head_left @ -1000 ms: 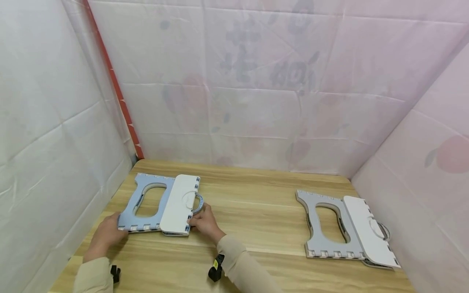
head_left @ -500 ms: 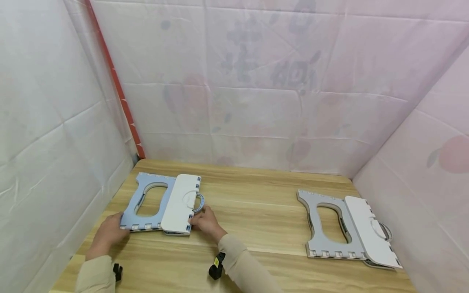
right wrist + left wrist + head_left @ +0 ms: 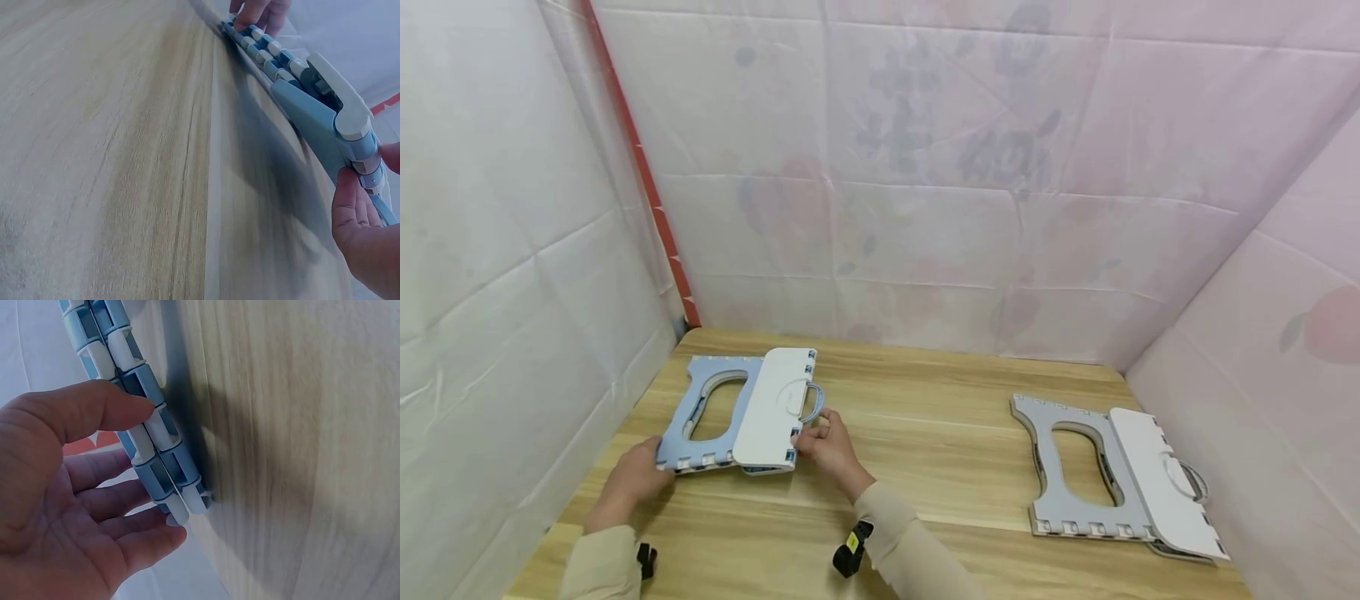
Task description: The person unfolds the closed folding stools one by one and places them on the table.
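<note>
A folded blue folding stool [image 3: 692,448] with a white seat panel [image 3: 763,421] and a small loop handle [image 3: 820,402] is at the left of the table. My left hand [image 3: 634,482] holds its near left corner; in the left wrist view the thumb lies over the hinged edge of the stool [image 3: 150,450] and the fingers are behind it. With thumb and fingers, my right hand [image 3: 833,454] pinches the seat panel's right edge, just below the handle. In the right wrist view, the stool [image 3: 306,112] stands off the wood at its seat side, with shadow beneath.
A second folded stool, grey and white [image 3: 1071,502], lies flat at the right of the wooden table [image 3: 917,467]. White printed sheeting [image 3: 917,233] walls in the back and both sides. A red strip [image 3: 658,217] runs down the back left corner.
The blue stool has risen slightly and shifted a little right and away, both hands moving along with it. The grip of each hand looks the same. The head view has also shifted slightly.
</note>
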`<state>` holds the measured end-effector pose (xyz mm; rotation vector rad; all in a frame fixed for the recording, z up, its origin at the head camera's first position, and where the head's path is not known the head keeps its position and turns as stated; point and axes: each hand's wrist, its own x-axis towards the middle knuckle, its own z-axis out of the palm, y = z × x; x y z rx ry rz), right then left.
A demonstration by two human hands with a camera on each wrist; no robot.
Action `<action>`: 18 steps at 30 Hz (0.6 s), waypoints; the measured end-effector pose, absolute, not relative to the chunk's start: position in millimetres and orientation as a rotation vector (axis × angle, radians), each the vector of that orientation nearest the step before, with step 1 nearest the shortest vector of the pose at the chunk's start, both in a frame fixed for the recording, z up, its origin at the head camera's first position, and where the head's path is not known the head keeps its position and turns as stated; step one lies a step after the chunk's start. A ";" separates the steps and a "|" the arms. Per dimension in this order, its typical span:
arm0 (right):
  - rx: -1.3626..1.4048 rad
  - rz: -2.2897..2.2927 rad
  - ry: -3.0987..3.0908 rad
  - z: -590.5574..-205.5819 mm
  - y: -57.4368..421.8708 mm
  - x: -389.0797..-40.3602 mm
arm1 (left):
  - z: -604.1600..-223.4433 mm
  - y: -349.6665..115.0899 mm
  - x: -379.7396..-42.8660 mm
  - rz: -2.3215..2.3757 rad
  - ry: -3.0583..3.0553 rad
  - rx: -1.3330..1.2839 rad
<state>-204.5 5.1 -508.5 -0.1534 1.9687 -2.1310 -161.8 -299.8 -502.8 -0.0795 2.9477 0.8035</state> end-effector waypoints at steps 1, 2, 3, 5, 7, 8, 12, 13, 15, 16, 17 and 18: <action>-0.160 -2.133 1.964 -508.0 5.5 -204.3 | -502.9 -299.1 -161.8 0.802 2.953 -0.078; -0.161 -2.138 1.953 -507.3 5.6 -203.9 | -503.2 -298.5 -161.5 0.803 2.957 -0.079; -0.165 -2.148 1.943 -507.1 5.5 -203.7 | -503.5 -298.1 -161.4 0.798 2.963 -0.078; -0.178 -2.174 1.917 -506.3 6.6 -203.7 | -503.6 -296.2 -162.0 0.792 2.970 -0.080; -0.184 -2.215 1.881 -505.1 7.5 -203.9 | -504.0 -294.3 -162.5 0.791 2.972 -0.081; -0.184 -2.235 1.863 -504.5 8.1 -204.0 | -504.1 -293.2 -162.7 0.792 2.974 -0.079; -0.191 -2.284 1.808 -497.6 12.5 -201.5 | -504.7 -288.6 -163.8 0.796 2.974 -0.071; -0.194 -2.287 1.799 -495.0 14.0 -200.3 | -504.8 -287.2 -163.7 0.794 2.974 -0.071; -0.201 -2.282 1.802 -488.7 16.4 -196.8 | -504.7 -284.4 -163.1 0.800 2.968 -0.070; -0.200 -2.277 1.804 -485.9 17.5 -195.4 | -504.6 -283.0 -162.6 0.801 2.966 -0.071; -0.201 -2.275 1.808 -483.3 18.6 -193.9 | -504.5 -281.6 -162.1 0.803 2.963 -0.068; -0.197 -2.270 1.813 -481.8 19.7 -193.1 | -504.1 -280.1 -161.5 0.806 2.960 -0.068</action>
